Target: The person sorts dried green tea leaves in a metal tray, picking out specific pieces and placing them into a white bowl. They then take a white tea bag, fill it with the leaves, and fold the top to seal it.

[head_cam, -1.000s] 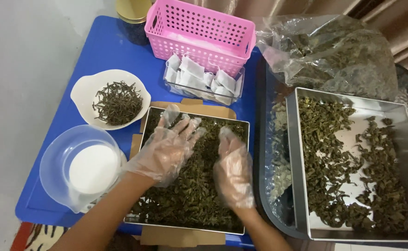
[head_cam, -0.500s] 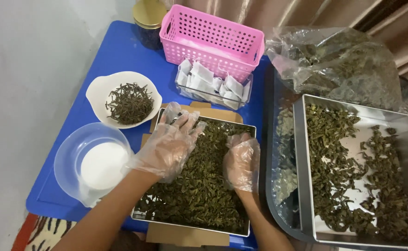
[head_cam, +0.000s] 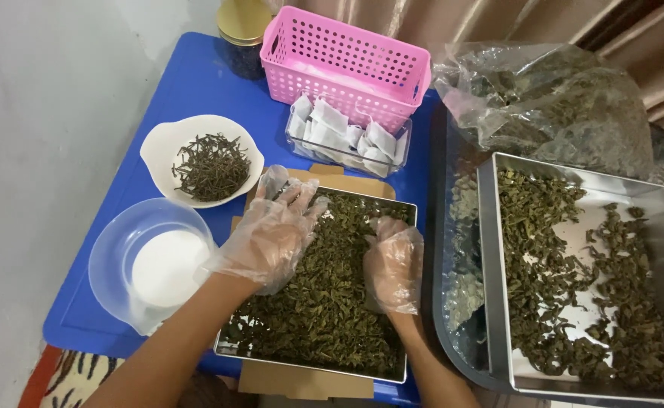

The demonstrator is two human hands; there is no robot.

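A metal tray point(head_cam: 235, 349) full of dried green leaves point(head_cam: 324, 302) sits on cardboard on the blue table point(head_cam: 188, 91). Both my hands wear thin clear plastic gloves. My left hand point(head_cam: 271, 230) lies flat with spread fingers on the leaves at the tray's upper left. My right hand point(head_cam: 394, 261) rests on the leaves at the tray's right side, fingers curled down into them; whether it grips any leaves is hidden.
A white bowl of dark dried leaves point(head_cam: 209, 162) and a clear tub with white contents point(head_cam: 154, 264) stand left. Behind are a clear box of white sachets point(head_cam: 347, 136), a pink basket point(head_cam: 347, 64), a gold-lidded jar point(head_cam: 243, 34). Right: second leaf tray point(head_cam: 498, 227), plastic bag point(head_cam: 551, 106).
My right hand has curled its fingers down into the leaves and shifted slightly right. My left hand stays spread on the leaves. The camera view has shifted a little.
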